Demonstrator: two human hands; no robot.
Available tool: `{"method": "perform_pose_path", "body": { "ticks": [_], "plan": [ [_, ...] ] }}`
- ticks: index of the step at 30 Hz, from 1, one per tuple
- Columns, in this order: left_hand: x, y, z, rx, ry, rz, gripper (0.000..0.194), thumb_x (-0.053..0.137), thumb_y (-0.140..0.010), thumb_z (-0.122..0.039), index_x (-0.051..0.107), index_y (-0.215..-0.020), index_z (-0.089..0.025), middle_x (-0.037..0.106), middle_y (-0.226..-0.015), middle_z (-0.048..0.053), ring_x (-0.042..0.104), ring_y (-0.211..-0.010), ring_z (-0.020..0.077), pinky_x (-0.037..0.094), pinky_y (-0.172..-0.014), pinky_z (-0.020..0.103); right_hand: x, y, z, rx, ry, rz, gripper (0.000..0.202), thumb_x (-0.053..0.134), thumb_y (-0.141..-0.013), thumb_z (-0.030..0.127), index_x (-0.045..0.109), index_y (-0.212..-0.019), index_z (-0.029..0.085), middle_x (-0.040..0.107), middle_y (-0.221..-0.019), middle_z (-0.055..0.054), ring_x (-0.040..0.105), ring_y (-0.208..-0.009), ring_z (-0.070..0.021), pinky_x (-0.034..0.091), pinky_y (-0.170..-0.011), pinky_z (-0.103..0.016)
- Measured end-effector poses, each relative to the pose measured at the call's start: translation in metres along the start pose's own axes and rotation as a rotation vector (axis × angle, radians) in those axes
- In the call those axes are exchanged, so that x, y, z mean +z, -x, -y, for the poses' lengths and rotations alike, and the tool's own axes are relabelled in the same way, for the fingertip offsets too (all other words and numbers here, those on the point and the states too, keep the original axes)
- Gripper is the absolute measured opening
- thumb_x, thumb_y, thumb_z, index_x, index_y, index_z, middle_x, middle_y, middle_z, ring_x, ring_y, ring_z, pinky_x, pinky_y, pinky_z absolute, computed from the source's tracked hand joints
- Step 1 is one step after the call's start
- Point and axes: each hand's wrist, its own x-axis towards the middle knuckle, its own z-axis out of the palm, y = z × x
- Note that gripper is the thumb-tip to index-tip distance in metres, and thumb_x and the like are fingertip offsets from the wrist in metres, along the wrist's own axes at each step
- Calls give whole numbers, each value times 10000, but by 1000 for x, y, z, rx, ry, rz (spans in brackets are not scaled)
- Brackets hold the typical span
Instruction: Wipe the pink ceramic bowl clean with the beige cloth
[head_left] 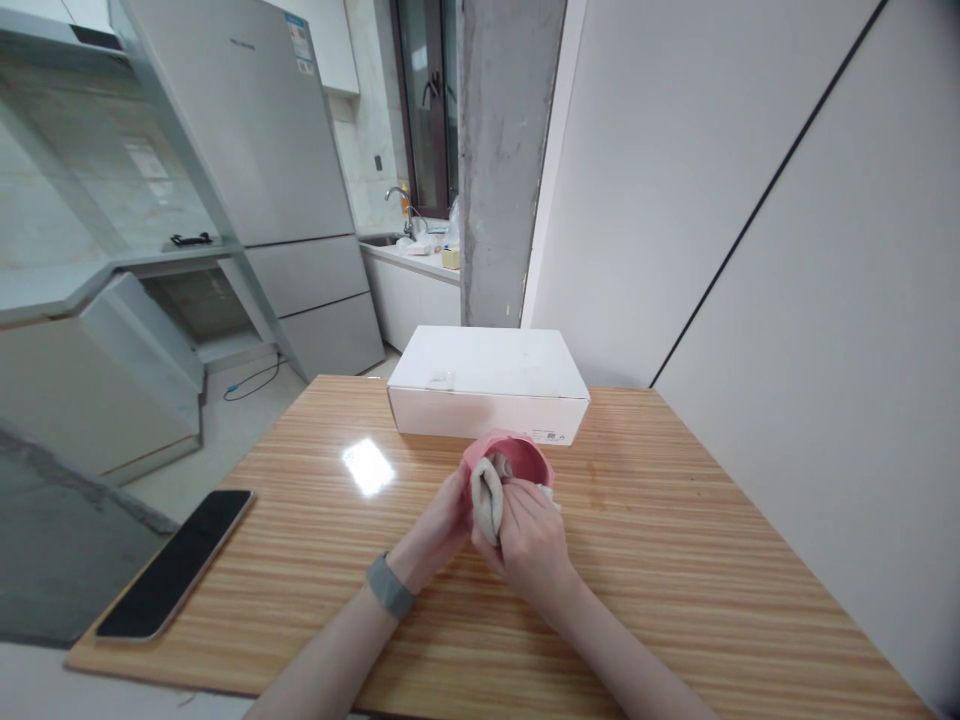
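Note:
A pink bowl-like container [531, 455] is tilted with its opening toward me, above the middle of the wooden table. My left hand [448, 510] grips its left side, the fingers partly hidden behind it. In my right hand [529, 540] is a bunched beige cloth [487, 500], pressed against the container's opening. Part of the cloth reaches inside, and a bit of it shows past the right side of my knuckles. What lies deeper in the container is hidden by the cloth and my fingers.
Just beyond my hands a white box [487, 385] lies on the wooden table [637, 580]. At the left edge is a dark phone-like slab [176, 565]. A white wall [697, 180] borders the right side; a fridge [255, 150] and sink counter [416, 285] stand behind.

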Motion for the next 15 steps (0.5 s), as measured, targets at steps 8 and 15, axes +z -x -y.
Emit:
{"method": "perform_pose_path", "body": {
  "ticks": [8,15],
  "plan": [
    [-4,-6,3,8,-14,-47,542,547,-831,-612,704,-960,-110,729,-946,109,657,-954,236,467,-923,323,-5,0,-2,-52,-99,93,115,499,-834,175,604,-824,129,606,-663,-83,537,-664,-222,491,-665,-382],
    [-8,-4,-5,-23,-142,-15,651,493,-833,-663,698,-1035,-78,738,-942,137,660,-946,265,458,-921,366,-14,3,-8,-104,-191,148,120,491,-819,187,584,-745,166,584,-620,-63,497,-622,-203,461,-631,-363]
  ]
}}
